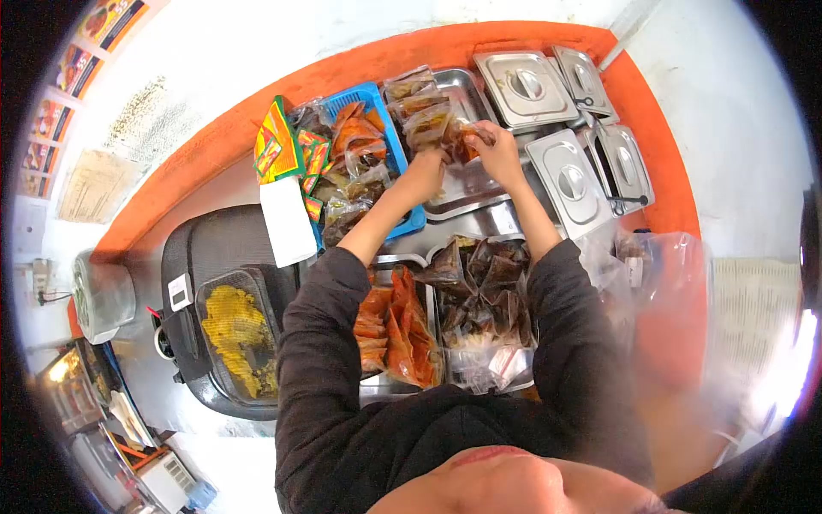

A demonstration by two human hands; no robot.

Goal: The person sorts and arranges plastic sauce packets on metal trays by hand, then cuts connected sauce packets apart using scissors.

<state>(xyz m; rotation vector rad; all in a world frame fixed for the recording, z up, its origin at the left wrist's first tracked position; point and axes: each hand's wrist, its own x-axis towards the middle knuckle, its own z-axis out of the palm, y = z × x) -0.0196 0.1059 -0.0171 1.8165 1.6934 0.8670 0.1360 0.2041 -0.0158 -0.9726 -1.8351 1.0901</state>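
Over the steel tray (467, 193) at the back, my right hand (498, 156) pinches the edge of a clear plastic bag (460, 142) with reddish-brown food inside. My left hand (425, 175) is closed at the lower left of this bag, its fingertips partly hidden. Just left of it, several filled clear bags (421, 107) stand in a row along the tray's side. A blue plastic basket (396, 146) beside them holds more bags of orange and brown food.
Lidded steel pans (527, 84) stand at the back right. Nearer my body are orange food bags (401, 330) and dark brown bags (484, 291) in steel pans. A black backpack (193, 257) lies left, near yellow-green packets (278, 144). Loose clear plastic (672, 265) is at the right.
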